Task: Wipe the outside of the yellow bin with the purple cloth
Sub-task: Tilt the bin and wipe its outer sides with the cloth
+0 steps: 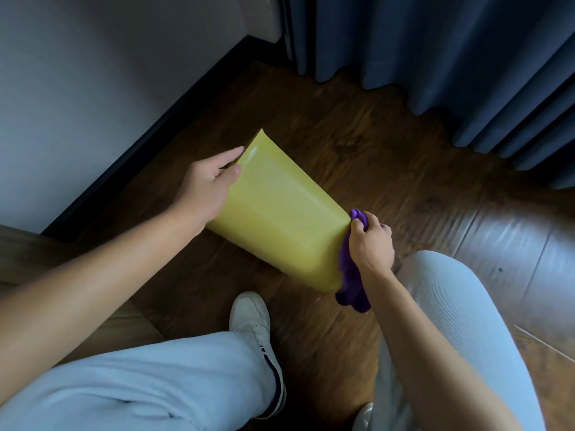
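The yellow bin point(280, 213) is tipped over above the wooden floor, one broad side facing up toward me. My left hand point(207, 181) grips its far left edge, thumb on the top face and fingers around the back. My right hand point(370, 244) is closed on the purple cloth point(351, 275) and presses it against the bin's right side near the lower corner. Part of the cloth hangs loose below my hand. The bin's opening and its underside are hidden.
A white wall with a dark baseboard point(149, 144) runs along the left. Dark blue curtains point(451, 57) hang at the back right. My legs in light trousers and a white shoe point(255, 325) are just in front of the bin.
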